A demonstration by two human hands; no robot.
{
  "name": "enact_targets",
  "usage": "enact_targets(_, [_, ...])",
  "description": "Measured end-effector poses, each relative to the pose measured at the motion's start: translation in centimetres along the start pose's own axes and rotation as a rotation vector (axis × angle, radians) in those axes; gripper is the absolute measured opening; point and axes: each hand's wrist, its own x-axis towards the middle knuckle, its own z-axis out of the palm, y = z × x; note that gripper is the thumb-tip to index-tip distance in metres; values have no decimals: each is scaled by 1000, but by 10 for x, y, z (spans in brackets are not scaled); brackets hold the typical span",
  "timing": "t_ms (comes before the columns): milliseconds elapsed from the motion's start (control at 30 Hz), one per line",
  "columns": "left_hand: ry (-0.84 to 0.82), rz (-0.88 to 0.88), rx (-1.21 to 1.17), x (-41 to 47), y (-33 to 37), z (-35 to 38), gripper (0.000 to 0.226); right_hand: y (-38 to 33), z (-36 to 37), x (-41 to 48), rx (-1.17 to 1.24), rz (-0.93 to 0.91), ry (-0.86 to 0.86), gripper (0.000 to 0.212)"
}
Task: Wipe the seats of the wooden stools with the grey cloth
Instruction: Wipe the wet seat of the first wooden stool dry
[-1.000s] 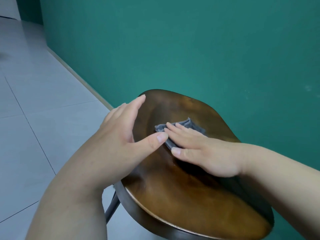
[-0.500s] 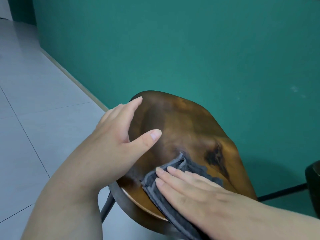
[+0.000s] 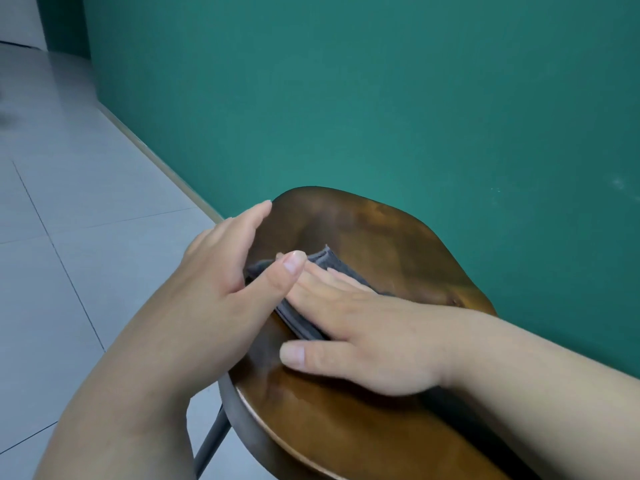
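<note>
Mid-wipe on wooden stool seat [image 3: 398, 244], by the look of it. Grey cloth [image 3: 332, 264] folded into thick pad, lying middle-left of seat, pinned under right hand [image 3: 363, 327]: fingers straight & together, flat on top, thumb splayed onto bare wood toward front. Pressing, not gripping. Left hand [image 3: 214, 282] spread wide, holding nothing: fingers straight along seat's left edge, thumb stuck out over cloth & right fingertips, touching or just above, can't tell which. Prob. there to steady stool. To do step well: press w/ whole palm, not fingertips only, to stop pad rolling or unfolding at loose far corner. Long overlapping strokes front to back, following dished shape of seat. Work right out to rim, esp. far end near green wall [image 3: 415, 98] & right side under forearm, easy to miss. Shift left thumb clear of stroke path to avoid jamming pad against it. Better to grip edge w/ left than just rest there: thin metal leg [image 3: 211, 441] on smooth tile floor [image 3: 69, 237], so likely to rock or skid under sideways push. Sheen on near part of seat, poss. damp; can't confirm. No 2nd stool in view, so prob. more seats to do after this one.
</note>
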Motion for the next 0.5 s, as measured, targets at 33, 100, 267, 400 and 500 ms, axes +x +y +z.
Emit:
enact_targets(33, [9,-9,-1,1,-1,0,76,3,-2,12,25,36,-24,72])
enact_targets(100, [27,-14,-7,1,-5,0,75,9,-4,38,58,105,-38,75])
enact_targets(267, [69,-19,-19,5,-16,-1,70,21,-32,73,71,227,-172,78])
enact_targets(400, [156,-11,-65,7,-27,2,64,40,-37,97,57,285,-136,75])
enact_targets(500, [203,29,-58,11,-36,6,70,60,-37,112,26,352,-111,75])
